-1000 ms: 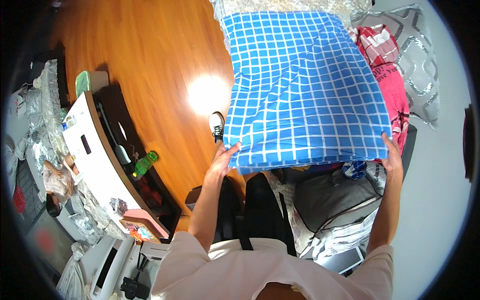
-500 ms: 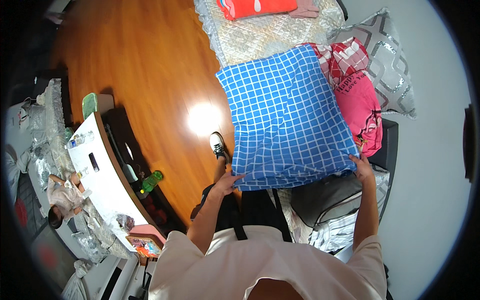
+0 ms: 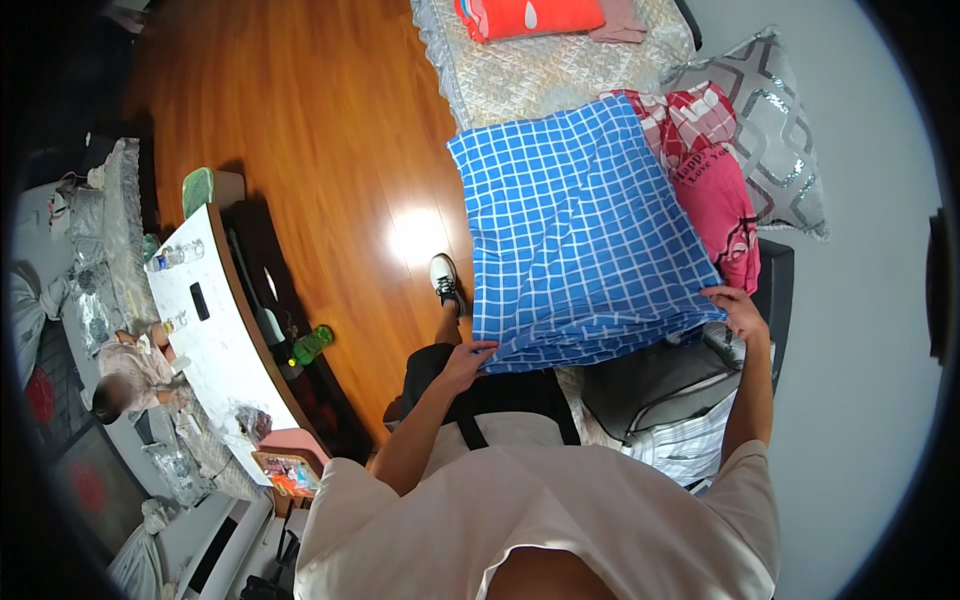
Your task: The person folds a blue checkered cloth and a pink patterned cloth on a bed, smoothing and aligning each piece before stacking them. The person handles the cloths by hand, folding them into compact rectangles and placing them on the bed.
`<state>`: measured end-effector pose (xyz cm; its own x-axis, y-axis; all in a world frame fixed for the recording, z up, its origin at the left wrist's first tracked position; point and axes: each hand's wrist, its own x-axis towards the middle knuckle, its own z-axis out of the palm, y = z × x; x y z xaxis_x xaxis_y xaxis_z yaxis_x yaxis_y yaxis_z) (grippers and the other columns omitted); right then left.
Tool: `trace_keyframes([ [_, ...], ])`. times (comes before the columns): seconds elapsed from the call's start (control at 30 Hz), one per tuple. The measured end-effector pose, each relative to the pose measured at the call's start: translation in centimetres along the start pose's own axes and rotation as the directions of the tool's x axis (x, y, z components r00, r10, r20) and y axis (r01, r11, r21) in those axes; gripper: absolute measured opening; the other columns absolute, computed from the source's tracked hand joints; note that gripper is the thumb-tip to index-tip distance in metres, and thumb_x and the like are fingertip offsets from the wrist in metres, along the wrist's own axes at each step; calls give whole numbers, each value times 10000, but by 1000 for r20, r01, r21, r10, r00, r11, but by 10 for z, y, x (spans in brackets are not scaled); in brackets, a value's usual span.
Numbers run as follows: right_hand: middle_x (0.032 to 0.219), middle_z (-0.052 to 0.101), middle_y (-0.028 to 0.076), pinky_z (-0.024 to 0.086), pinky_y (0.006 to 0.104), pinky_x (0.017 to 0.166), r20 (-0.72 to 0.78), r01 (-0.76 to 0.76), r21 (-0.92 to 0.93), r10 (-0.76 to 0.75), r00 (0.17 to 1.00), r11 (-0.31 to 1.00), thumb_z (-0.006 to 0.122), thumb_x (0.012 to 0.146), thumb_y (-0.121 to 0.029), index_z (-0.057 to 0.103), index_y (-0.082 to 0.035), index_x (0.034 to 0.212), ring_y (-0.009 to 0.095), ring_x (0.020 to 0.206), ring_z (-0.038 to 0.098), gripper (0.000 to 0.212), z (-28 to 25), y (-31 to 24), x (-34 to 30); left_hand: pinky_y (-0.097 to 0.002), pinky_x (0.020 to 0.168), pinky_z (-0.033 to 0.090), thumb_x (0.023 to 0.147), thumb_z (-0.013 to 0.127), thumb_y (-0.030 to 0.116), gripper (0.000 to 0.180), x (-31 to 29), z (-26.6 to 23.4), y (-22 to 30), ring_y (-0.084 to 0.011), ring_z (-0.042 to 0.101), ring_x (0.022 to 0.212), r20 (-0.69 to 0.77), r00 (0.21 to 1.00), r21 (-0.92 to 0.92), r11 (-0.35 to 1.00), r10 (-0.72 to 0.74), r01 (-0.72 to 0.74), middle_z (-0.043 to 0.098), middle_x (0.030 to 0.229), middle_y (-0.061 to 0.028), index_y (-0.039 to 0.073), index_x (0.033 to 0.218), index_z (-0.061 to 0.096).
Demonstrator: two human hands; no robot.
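A blue cloth with a white grid pattern (image 3: 580, 225) lies spread over the near part of a quilted couch, its near edge bunched into soft folds. At the cloth's near left corner, my left hand (image 3: 467, 364) pinches the edge. My right hand (image 3: 738, 312) grips the near right corner, beside a dark grey bag (image 3: 650, 390) that the cloth partly overhangs. A pink garment with dark print (image 3: 718, 200) and a red-and-white checked cloth (image 3: 695, 122) lie along the far right side of the blue cloth, partly covered by it.
A silver-patterned cushion (image 3: 775, 140) leans by the wall. An orange-red folded item (image 3: 530, 16) rests on the couch's quilted cover (image 3: 530, 85). To the left stand a white table (image 3: 215, 330), a green bottle (image 3: 312, 344) and a bin (image 3: 212, 190). Another person (image 3: 130, 375) sits beyond the table.
The near edge of the blue cloth has lifted slightly and moved away from my body, with both hands still holding its corners. My view has shifted a little.
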<state>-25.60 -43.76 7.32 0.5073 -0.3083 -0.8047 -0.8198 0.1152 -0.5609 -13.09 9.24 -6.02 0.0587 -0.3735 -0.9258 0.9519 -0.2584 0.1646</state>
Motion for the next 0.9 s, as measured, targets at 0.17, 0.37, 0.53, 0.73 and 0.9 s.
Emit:
trace_keyframes([
  [0.17,955,619,78,568,337,641,-120,-98,35,101,988,995,527,856,-40,640,27,1049,174,813,604,234,3,34,5,-329,811,466,844,676,132,279,-1,24,5,-163,522,1022,31,999,157,987,-30,25,574,1126,-59,67,1108,615],
  [0.37,972,628,52,522,291,711,-279,227,279,-148,949,933,541,905,-167,610,-5,1105,143,876,583,266,31,-72,-2,-204,650,512,828,668,66,287,-56,14,131,-86,601,790,34,930,-156,921,365,-356,661,947,-36,33,1106,607],
  [0.53,1020,621,45,457,213,742,-248,524,471,-464,850,709,566,904,-174,590,14,1134,96,871,576,298,27,-205,19,-187,651,517,859,618,39,241,-168,11,274,-98,610,768,-134,644,-227,609,753,-760,651,960,-83,-20,1092,594],
  [0.73,947,651,65,490,234,705,-216,652,439,-632,744,618,575,870,-89,613,36,1092,120,832,611,257,94,-377,27,-166,506,404,921,506,54,370,-233,-42,384,-78,473,613,-46,402,-461,338,914,-820,586,948,-95,-57,1267,437],
  [0.9,940,663,48,508,235,748,0,490,390,-532,847,780,584,856,-83,646,11,1051,111,850,617,225,153,-397,90,-176,485,364,934,460,27,338,-226,-120,403,-83,417,564,-278,594,-490,420,755,-764,575,911,-90,-60,1260,441],
])
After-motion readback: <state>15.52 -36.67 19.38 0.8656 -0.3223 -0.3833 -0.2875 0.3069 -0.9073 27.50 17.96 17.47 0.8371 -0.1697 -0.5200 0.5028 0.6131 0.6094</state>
